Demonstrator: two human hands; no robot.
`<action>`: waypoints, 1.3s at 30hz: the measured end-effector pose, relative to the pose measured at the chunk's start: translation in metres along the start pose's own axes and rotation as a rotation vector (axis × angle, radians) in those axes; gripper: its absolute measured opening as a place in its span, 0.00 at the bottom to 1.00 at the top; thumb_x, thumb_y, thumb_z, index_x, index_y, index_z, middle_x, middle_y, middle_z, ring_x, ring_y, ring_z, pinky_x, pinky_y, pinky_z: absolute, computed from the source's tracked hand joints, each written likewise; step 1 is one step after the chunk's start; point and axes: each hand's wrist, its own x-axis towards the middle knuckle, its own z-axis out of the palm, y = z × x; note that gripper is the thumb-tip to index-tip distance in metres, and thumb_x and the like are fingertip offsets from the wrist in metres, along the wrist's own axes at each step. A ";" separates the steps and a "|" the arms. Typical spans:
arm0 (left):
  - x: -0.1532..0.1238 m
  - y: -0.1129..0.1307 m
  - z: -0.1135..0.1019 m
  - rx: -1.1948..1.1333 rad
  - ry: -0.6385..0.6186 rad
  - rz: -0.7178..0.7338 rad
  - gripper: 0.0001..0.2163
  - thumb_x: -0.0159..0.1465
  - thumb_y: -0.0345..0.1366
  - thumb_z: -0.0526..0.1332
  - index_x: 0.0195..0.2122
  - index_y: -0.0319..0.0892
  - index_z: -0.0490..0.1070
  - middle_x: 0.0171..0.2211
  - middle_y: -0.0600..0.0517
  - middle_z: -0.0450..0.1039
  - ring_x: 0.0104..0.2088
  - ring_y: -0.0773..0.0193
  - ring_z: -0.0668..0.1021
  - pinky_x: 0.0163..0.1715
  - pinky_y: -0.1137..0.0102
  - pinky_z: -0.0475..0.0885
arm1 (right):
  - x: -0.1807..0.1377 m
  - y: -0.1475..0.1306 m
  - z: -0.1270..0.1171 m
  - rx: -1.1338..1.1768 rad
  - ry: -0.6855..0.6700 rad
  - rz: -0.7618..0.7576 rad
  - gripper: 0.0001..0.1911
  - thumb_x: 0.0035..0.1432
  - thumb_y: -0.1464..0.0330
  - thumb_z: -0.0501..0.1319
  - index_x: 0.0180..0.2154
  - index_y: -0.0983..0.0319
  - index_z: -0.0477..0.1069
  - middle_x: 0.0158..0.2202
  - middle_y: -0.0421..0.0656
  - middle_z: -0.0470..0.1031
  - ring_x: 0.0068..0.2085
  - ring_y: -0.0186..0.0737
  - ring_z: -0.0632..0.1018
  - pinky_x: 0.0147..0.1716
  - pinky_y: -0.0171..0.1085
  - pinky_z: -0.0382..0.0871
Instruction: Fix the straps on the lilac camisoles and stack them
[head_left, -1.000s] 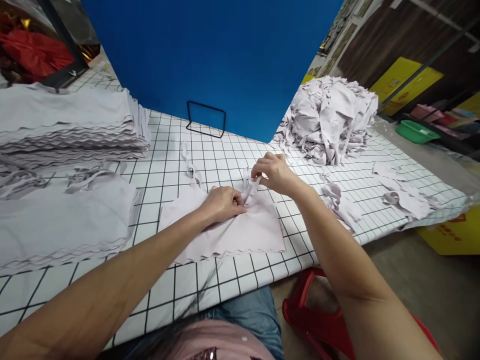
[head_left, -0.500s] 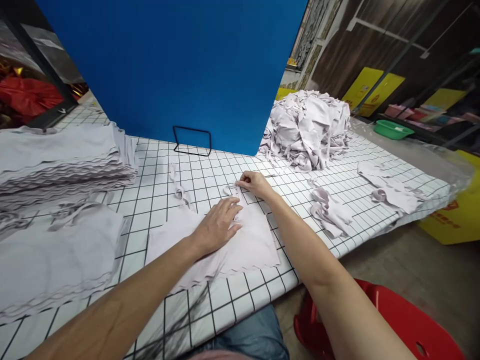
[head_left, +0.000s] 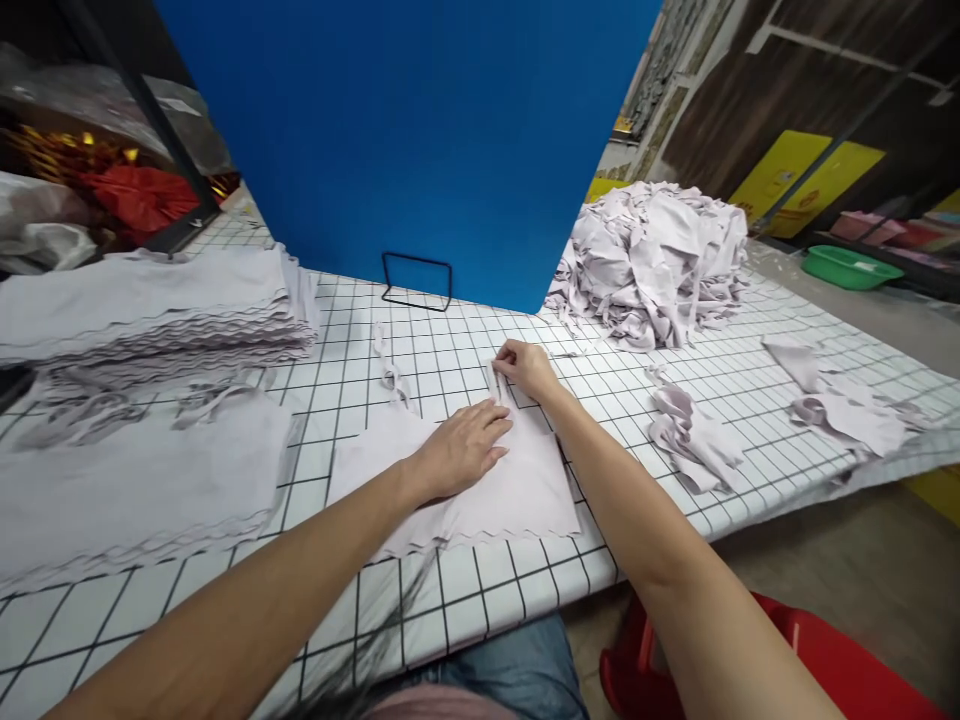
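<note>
I'd keep the left hand (head_left: 465,445) flat, fingers slightly spread, so the cloth piece (head_left: 532,490) doesn't bunch, and guide the strap (head_left: 493,381) gently with the right hand (head_left: 527,368), whose fingertips are pinching it. The piece is pale pinkish-grey, wavy along its near edge, lying on the checked tabletop (head_left: 495,590); its other strap (head_left: 393,379) looks twisted.
</note>
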 end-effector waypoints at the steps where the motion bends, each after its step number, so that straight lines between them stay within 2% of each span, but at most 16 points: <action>1: 0.000 0.002 -0.001 -0.006 -0.001 -0.003 0.17 0.71 0.40 0.52 0.59 0.41 0.65 0.65 0.46 0.61 0.68 0.52 0.58 0.65 0.57 0.56 | 0.000 0.003 -0.001 0.021 -0.008 0.018 0.05 0.55 0.67 0.62 0.30 0.62 0.71 0.27 0.40 0.75 0.30 0.36 0.72 0.33 0.36 0.62; 4: -0.002 0.005 -0.010 -0.047 0.006 -0.035 0.19 0.71 0.41 0.52 0.59 0.39 0.64 0.65 0.43 0.59 0.66 0.54 0.60 0.63 0.59 0.59 | -0.002 0.010 -0.009 0.057 -0.039 0.049 0.05 0.54 0.67 0.61 0.30 0.62 0.71 0.27 0.41 0.75 0.28 0.35 0.72 0.29 0.34 0.64; 6: -0.007 0.004 -0.024 -0.077 0.006 -0.063 0.19 0.71 0.41 0.52 0.58 0.39 0.65 0.65 0.42 0.59 0.63 0.54 0.64 0.61 0.59 0.62 | -0.002 0.010 -0.018 0.049 -0.039 0.070 0.03 0.53 0.69 0.61 0.31 0.62 0.71 0.28 0.42 0.76 0.28 0.36 0.73 0.30 0.35 0.64; 8: -0.017 -0.003 -0.045 -0.096 -0.002 -0.118 0.16 0.71 0.40 0.51 0.53 0.40 0.70 0.60 0.44 0.66 0.59 0.55 0.69 0.58 0.59 0.65 | -0.001 0.002 -0.027 0.026 -0.006 0.091 0.04 0.53 0.71 0.59 0.32 0.62 0.72 0.31 0.44 0.77 0.30 0.38 0.73 0.31 0.37 0.64; 11: -0.039 -0.025 -0.076 -0.083 0.069 -0.362 0.13 0.68 0.37 0.51 0.39 0.41 0.75 0.44 0.47 0.76 0.48 0.56 0.75 0.51 0.61 0.68 | 0.000 -0.025 -0.032 0.028 0.055 0.085 0.08 0.54 0.73 0.56 0.36 0.62 0.73 0.36 0.46 0.78 0.32 0.39 0.74 0.32 0.38 0.65; 14: -0.060 -0.047 -0.091 -0.074 0.208 -0.665 0.08 0.63 0.38 0.57 0.33 0.42 0.74 0.39 0.47 0.77 0.43 0.56 0.76 0.43 0.64 0.70 | 0.001 -0.067 -0.016 0.123 -0.033 0.034 0.07 0.58 0.67 0.57 0.36 0.61 0.73 0.34 0.45 0.77 0.31 0.39 0.74 0.30 0.37 0.64; 17: -0.069 -0.060 -0.084 -0.101 0.252 -0.777 0.09 0.58 0.43 0.62 0.32 0.43 0.73 0.39 0.48 0.77 0.41 0.55 0.77 0.39 0.66 0.70 | 0.004 -0.108 0.018 0.133 -0.214 0.039 0.14 0.57 0.56 0.61 0.30 0.60 0.71 0.29 0.44 0.75 0.30 0.40 0.73 0.28 0.37 0.62; 19: -0.069 -0.062 -0.075 -0.114 0.272 -0.787 0.10 0.57 0.45 0.63 0.32 0.43 0.73 0.38 0.48 0.78 0.42 0.55 0.77 0.39 0.66 0.69 | 0.005 -0.127 0.043 0.117 -0.292 0.086 0.17 0.53 0.53 0.65 0.27 0.60 0.69 0.29 0.44 0.75 0.31 0.40 0.73 0.27 0.37 0.61; 21: -0.066 -0.064 -0.067 -0.121 0.297 -0.803 0.11 0.57 0.45 0.63 0.32 0.43 0.73 0.38 0.49 0.78 0.43 0.53 0.77 0.41 0.64 0.68 | 0.007 -0.136 0.062 0.119 -0.326 0.135 0.15 0.50 0.57 0.67 0.25 0.60 0.68 0.28 0.44 0.75 0.30 0.41 0.72 0.27 0.37 0.61; 24: -0.063 -0.065 -0.061 -0.132 0.328 -0.826 0.10 0.57 0.45 0.63 0.32 0.44 0.73 0.38 0.49 0.79 0.45 0.51 0.76 0.45 0.60 0.66 | 0.011 -0.137 0.076 0.147 -0.318 0.176 0.09 0.48 0.65 0.67 0.24 0.60 0.68 0.26 0.43 0.73 0.28 0.39 0.71 0.27 0.37 0.60; 26: -0.063 -0.067 -0.059 -0.139 0.337 -0.828 0.10 0.57 0.45 0.64 0.33 0.45 0.73 0.38 0.50 0.79 0.47 0.50 0.75 0.48 0.59 0.65 | 0.012 -0.134 0.078 0.201 -0.314 0.190 0.07 0.49 0.68 0.64 0.24 0.60 0.67 0.24 0.43 0.72 0.27 0.38 0.70 0.26 0.37 0.61; 29: -0.064 -0.069 -0.056 -0.156 0.343 -0.828 0.09 0.58 0.45 0.63 0.31 0.45 0.74 0.35 0.50 0.79 0.47 0.50 0.74 0.49 0.57 0.62 | 0.013 -0.131 0.075 0.333 -0.329 0.205 0.08 0.52 0.68 0.61 0.24 0.60 0.64 0.23 0.43 0.72 0.25 0.36 0.69 0.24 0.37 0.61; 33: -0.064 -0.069 -0.054 -0.181 0.347 -0.813 0.11 0.58 0.46 0.64 0.27 0.44 0.73 0.33 0.50 0.79 0.46 0.49 0.73 0.48 0.55 0.62 | 0.012 -0.138 0.067 0.514 -0.339 0.212 0.10 0.55 0.66 0.59 0.24 0.60 0.62 0.29 0.46 0.77 0.27 0.36 0.70 0.25 0.36 0.63; 36: -0.063 -0.068 -0.054 -0.168 0.362 -0.828 0.10 0.57 0.45 0.65 0.26 0.44 0.73 0.31 0.51 0.79 0.45 0.49 0.74 0.48 0.55 0.62 | 0.012 -0.145 0.051 0.632 -0.310 0.193 0.11 0.56 0.63 0.59 0.27 0.61 0.63 0.34 0.47 0.79 0.29 0.33 0.70 0.26 0.33 0.61; 39: -0.062 -0.069 -0.053 -0.158 0.376 -0.840 0.09 0.57 0.43 0.65 0.25 0.44 0.73 0.31 0.51 0.79 0.45 0.49 0.75 0.48 0.55 0.63 | 0.009 -0.149 0.025 0.800 -0.258 0.110 0.13 0.55 0.59 0.63 0.31 0.62 0.68 0.34 0.43 0.78 0.30 0.30 0.69 0.29 0.32 0.61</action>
